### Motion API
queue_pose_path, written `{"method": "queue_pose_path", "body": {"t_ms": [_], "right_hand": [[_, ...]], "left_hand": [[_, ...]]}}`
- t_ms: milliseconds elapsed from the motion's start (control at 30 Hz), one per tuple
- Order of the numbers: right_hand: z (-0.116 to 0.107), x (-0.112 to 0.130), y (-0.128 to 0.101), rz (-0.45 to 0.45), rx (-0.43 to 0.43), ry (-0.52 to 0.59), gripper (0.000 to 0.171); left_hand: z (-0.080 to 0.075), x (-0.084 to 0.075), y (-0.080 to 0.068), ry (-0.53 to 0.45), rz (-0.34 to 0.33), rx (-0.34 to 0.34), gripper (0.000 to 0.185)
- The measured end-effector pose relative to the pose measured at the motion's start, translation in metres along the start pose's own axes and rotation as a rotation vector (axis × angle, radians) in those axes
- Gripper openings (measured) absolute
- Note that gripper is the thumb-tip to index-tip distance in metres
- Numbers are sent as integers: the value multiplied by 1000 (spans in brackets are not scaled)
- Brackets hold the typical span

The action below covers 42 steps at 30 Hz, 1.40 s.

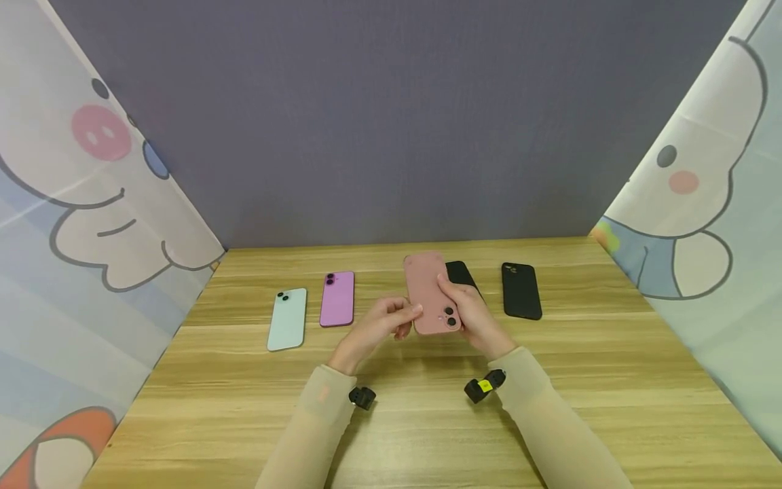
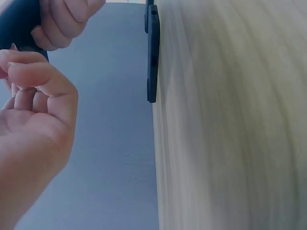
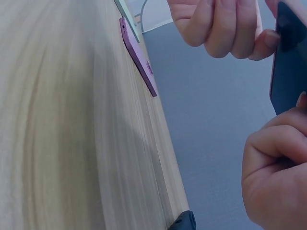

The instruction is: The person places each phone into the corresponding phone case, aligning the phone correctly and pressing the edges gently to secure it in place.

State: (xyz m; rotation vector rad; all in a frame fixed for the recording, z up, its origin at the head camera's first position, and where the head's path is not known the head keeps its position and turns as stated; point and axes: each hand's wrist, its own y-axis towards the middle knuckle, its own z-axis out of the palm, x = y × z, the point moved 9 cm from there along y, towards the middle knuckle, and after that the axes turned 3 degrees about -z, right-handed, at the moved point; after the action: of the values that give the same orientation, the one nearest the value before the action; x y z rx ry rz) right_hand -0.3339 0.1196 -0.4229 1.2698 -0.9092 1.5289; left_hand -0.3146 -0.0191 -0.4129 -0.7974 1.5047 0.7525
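Note:
A pink phone (image 1: 430, 285) is held up above the table in the head view, its back facing up and its two camera lenses at the lower right. My right hand (image 1: 473, 312) grips its right side, thumb laid over the back. At the lower left edge my left hand (image 1: 391, 319) pinches it, thumb on the back and the other fingers curled. The wrist views show the dark screen side of the phone (image 3: 290, 67) facing down. Behind the right hand lies a black phone case (image 1: 461, 273), partly hidden by the pink phone and the hand.
A second black case (image 1: 522, 291) with a camera cutout lies to the right on the wooden table (image 1: 415, 435). On the left are a purple phone (image 1: 337, 299) and a pale mint phone (image 1: 288, 319), backs up. A grey panel (image 1: 391, 122) stands behind the table.

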Motion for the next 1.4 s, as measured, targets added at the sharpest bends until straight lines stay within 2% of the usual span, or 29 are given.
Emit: {"method": "queue_pose_path", "body": {"t_ms": [167, 300, 467, 633, 900, 1067, 1400], "right_hand": [[0, -2, 0, 11, -7, 3, 47], [2, -2, 0, 4, 8, -5, 46], [1, 0, 0, -18, 16, -14, 47], [-3, -1, 1, -13, 24, -31, 51], [-19, 1, 2, -11, -90, -28, 54], [-26, 2, 0, 6, -147, -20, 54], [-24, 6, 0, -7, -150, 11, 51]], "left_hand": [[3, 2, -1, -13, -41, -2, 28], [3, 3, -1, -26, -48, -14, 23], [1, 0, -1, -30, -25, -29, 23], [1, 0, -2, -37, -6, -14, 21], [9, 0, -4, -25, -40, 49, 23], [11, -1, -4, -20, -31, 66, 22], [11, 3, -3, -29, -54, 82, 21]]}}
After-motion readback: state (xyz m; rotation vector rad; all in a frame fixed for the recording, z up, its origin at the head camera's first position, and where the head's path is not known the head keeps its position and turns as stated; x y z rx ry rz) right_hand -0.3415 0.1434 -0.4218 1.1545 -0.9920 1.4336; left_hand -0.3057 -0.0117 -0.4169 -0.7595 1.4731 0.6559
